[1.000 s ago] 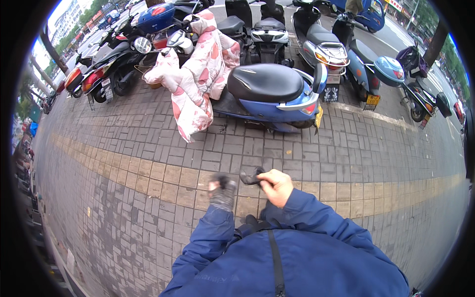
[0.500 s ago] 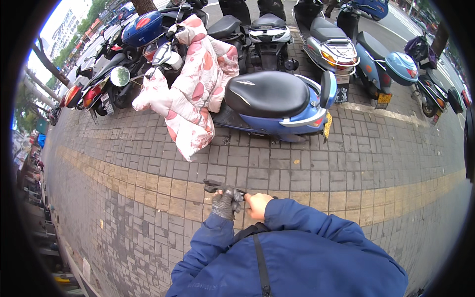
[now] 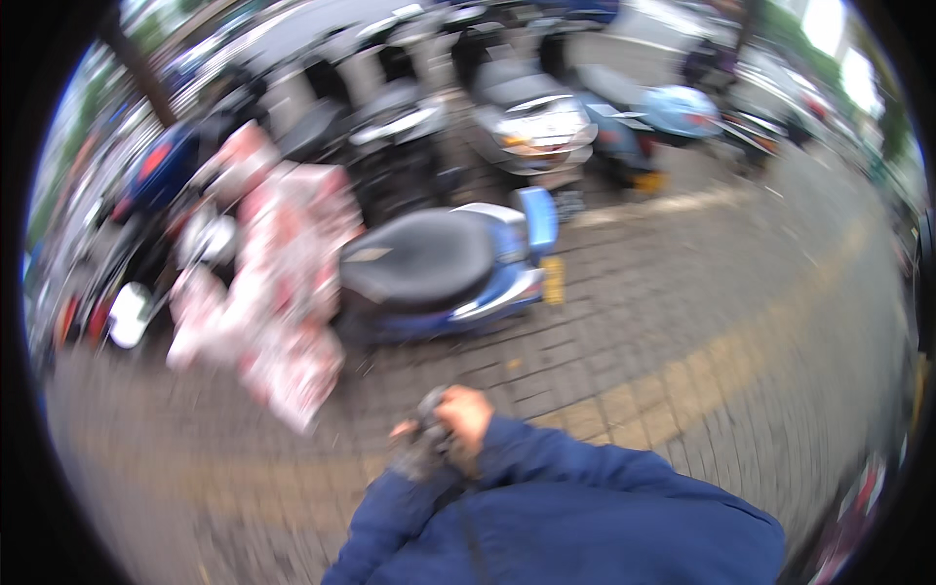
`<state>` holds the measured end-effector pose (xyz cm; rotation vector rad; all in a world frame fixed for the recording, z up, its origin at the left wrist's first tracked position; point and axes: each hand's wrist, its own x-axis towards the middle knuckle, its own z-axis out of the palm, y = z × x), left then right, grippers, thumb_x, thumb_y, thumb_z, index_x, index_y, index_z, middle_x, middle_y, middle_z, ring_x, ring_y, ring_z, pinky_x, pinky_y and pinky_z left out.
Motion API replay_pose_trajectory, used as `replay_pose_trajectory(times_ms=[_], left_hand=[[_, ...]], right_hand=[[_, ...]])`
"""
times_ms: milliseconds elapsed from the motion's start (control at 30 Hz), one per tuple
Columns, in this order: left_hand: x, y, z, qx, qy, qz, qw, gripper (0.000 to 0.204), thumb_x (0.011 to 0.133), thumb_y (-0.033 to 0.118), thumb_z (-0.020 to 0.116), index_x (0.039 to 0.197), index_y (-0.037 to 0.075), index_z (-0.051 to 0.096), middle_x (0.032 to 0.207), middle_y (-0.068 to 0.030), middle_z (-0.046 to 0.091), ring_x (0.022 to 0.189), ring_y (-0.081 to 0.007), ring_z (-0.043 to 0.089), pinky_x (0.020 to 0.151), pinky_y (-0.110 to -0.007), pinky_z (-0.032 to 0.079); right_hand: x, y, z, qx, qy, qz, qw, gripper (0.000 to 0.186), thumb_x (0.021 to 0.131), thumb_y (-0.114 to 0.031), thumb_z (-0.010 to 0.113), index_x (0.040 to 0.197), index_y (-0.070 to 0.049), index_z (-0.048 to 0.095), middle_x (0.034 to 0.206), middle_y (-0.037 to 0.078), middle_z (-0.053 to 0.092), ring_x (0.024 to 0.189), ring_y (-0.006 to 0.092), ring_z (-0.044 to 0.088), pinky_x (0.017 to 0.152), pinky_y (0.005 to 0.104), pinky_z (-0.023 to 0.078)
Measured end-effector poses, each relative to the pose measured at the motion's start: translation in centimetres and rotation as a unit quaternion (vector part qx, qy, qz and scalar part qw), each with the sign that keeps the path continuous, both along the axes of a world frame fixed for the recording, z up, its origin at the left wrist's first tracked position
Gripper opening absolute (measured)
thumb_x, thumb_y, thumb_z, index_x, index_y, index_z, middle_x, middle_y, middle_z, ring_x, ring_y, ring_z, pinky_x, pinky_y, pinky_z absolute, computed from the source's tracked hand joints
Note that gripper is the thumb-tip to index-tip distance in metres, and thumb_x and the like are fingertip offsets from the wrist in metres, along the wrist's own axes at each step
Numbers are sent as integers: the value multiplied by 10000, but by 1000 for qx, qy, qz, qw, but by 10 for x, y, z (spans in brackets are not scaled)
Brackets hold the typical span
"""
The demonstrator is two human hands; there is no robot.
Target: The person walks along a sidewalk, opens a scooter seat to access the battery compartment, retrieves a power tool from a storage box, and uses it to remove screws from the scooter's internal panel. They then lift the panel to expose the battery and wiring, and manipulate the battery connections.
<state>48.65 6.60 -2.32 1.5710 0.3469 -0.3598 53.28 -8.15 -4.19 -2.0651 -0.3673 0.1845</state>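
My left hand wears a dark grey glove with bare fingertips showing, and it is held low in front of my blue jacket. Against it, my bare right hand is closed with the fingers curled. A small dark grey bundle shows between the two hands; motion blur hides whether it is part of the glove or a separate thing. Both wrists come out of blue jacket sleeves. The left fingers look bent around the bundle, though they are smeared.
Ahead stands a blue scooter with a black seat, a pink-and-white quilted cover over its front. More parked scooters line up behind it. Grey paving with a yellowish tile strip runs underfoot. A tree trunk rises far left.
The view has swung, so the scooters sit farther left and lower, and the picture is blurred. My hands have come closer together; the dark strip sticking out left of them no longer shows.
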Motion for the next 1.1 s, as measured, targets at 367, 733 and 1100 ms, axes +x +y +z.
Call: replay_pose_trajectory(times_ms=[367,733,1100], left_hand=[[98,-61,30,37,-202,-272,940,237,718,-10,612,831,80,425,687,3,504,606,-86,481,574,-235,424],[148,-9,36,-131,-276,-317,898,195,766,53,575,947,-4,530,976,-121,592,906,-196,564,837,-335,438],[139,-3,46,-12,-117,-335,935,167,769,55,617,900,30,517,812,-42,578,744,-115,546,660,-257,475]], right_hand=[[101,-39,14,-299,36,-27,953,526,737,-393,530,1211,-167,506,842,183,632,721,294,617,586,409,461],[84,0,58,-244,84,-88,962,379,731,-413,505,1074,-266,572,1054,25,602,967,239,572,759,369,455],[96,25,10,531,433,-190,704,129,820,-107,564,920,-38,606,811,41,607,737,183,585,678,305,485]])
